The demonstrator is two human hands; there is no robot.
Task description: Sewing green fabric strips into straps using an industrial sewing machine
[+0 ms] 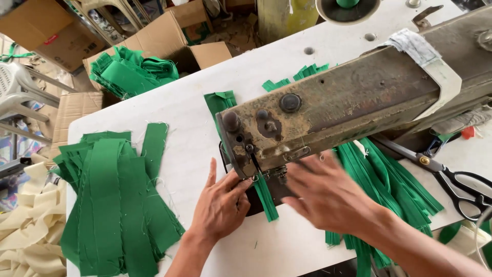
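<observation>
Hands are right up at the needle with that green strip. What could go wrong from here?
1. The left hand has fingers pressed close beside the needle area of the sewing machine; a stitch could catch them.
2. The right hand is blurred, moving, and may tug the green strip askew.
3. The scissors lie near the table edge and could be knocked off.

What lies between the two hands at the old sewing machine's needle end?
In the head view, a narrow folded green fabric strip runs under the sewing machine, between the left hand and right hand.
</observation>
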